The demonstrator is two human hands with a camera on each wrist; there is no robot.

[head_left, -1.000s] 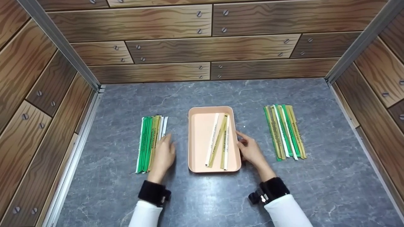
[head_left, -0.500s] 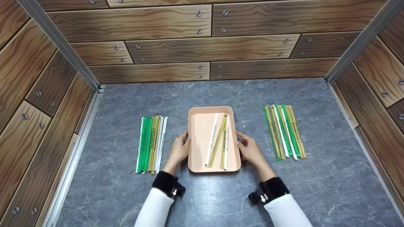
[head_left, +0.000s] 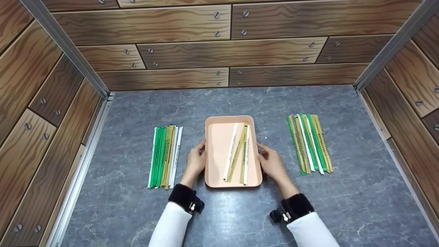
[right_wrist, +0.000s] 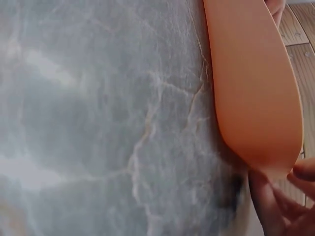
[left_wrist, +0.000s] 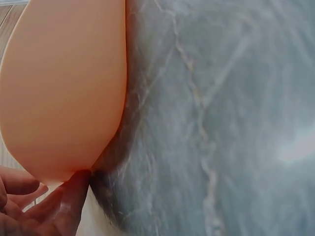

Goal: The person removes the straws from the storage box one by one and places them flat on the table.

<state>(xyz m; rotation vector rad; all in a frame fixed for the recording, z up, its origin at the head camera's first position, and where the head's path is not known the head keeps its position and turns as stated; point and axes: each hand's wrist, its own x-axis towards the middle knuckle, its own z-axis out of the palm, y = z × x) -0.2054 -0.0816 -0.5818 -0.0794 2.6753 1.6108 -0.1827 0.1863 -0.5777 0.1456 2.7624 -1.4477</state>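
A peach-coloured tray (head_left: 215, 154) lies on the grey table between both hands. Inside it, towards the right, are several slim wrapped sticks, white (head_left: 230, 151) and gold (head_left: 237, 152). My left hand (head_left: 195, 163) grips the tray's left side; in the left wrist view its fingers (left_wrist: 69, 201) and thumb meet the outer wall. On the opposite side my right hand (head_left: 272, 164) holds the tray, fingers (right_wrist: 266, 204) at its base and rim in the right wrist view. Some fingertips are hidden behind the tray.
Left of the tray lies a row of green (head_left: 158, 156), gold and white wrapped sticks. A second mixed bundle (head_left: 310, 144) lies to the right. Wood-patterned panels (head_left: 181, 79) enclose the table at the back and both sides.
My left hand has moved right, from the left row of sticks to the tray's left side. The right hand and the tray have stayed in place.
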